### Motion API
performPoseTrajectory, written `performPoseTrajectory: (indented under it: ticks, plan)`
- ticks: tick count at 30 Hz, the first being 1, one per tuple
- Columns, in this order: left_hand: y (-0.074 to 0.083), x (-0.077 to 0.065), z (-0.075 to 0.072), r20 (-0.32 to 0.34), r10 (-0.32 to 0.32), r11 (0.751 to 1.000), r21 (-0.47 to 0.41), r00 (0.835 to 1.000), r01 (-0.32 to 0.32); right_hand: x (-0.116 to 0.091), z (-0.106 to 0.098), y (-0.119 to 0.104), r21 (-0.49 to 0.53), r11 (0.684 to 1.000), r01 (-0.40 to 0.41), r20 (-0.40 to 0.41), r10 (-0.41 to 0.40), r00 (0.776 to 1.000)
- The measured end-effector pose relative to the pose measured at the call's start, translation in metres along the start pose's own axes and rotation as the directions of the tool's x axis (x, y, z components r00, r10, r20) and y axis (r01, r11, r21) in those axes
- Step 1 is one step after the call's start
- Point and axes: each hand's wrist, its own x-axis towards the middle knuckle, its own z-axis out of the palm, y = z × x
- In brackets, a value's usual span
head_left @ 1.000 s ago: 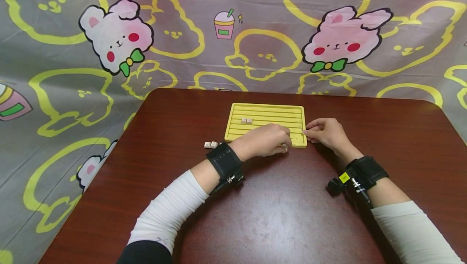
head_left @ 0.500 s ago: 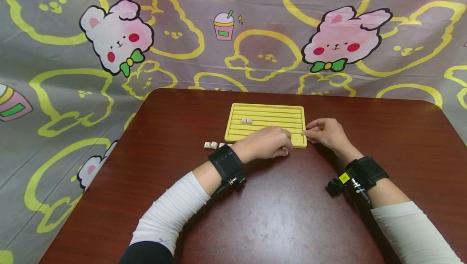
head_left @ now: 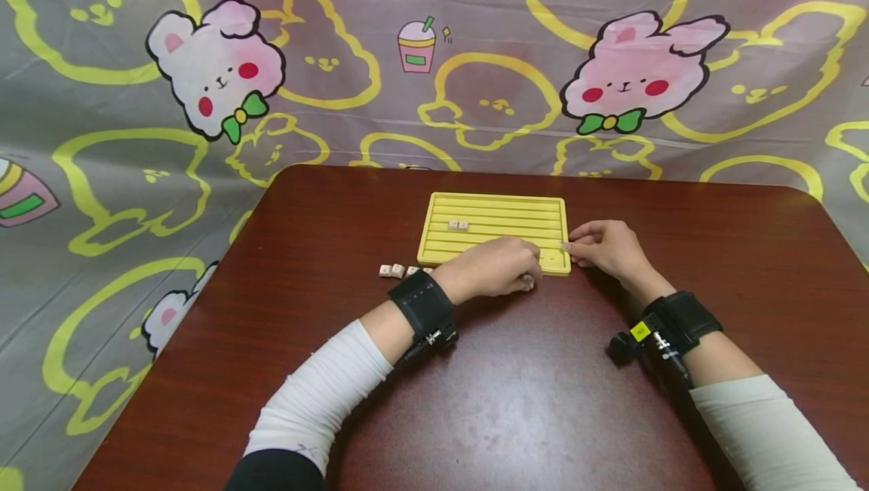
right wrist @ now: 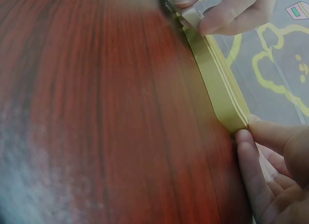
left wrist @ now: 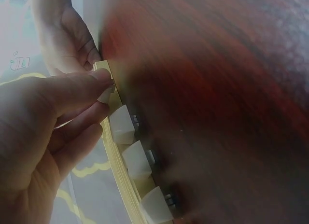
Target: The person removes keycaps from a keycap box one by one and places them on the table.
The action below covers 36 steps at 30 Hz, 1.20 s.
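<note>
My left hand (head_left: pixel 490 268) is over the near edge of a yellow ridged tray (head_left: pixel 502 207). Its thumb and fingers pinch a white keycap (left wrist: pixel 107 94), close against the tray's side wall, as the left wrist view shows. At the tray's near right corner, my right hand (head_left: pixel 607 248) pinches the rim between thumb and fingers. Two keycaps (head_left: pixel 458 225) sit side by side in a groove of the tray. Several more keycaps (left wrist: pixel 138 160) stand in a row along the tray's near side, stems showing; my left wrist hides part of that row in the head view.
The tray lies on a dark red-brown wooden table (head_left: pixel 529 385). Behind the table hangs a cloth (head_left: pixel 489 23) printed with cartoon rabbits and yellow outlines. Black straps with small cameras are on both wrists.
My left hand has shifted slightly toward me, still pinching the keycap, and more of the keycap row shows beside the wrist strap. The right hand and tray have stayed in place.
</note>
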Motion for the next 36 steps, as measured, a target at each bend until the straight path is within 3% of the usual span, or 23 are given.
performPoseTrajectory:
  ticks: [36]
  plan:
    - [-0.0035,0.0040,0.0031,0.014,-0.015,1.000,-0.002,1.000,0.015,0.0014,-0.0008,0.0007,0.017,1.000,-0.004,0.005,0.004,1.000]
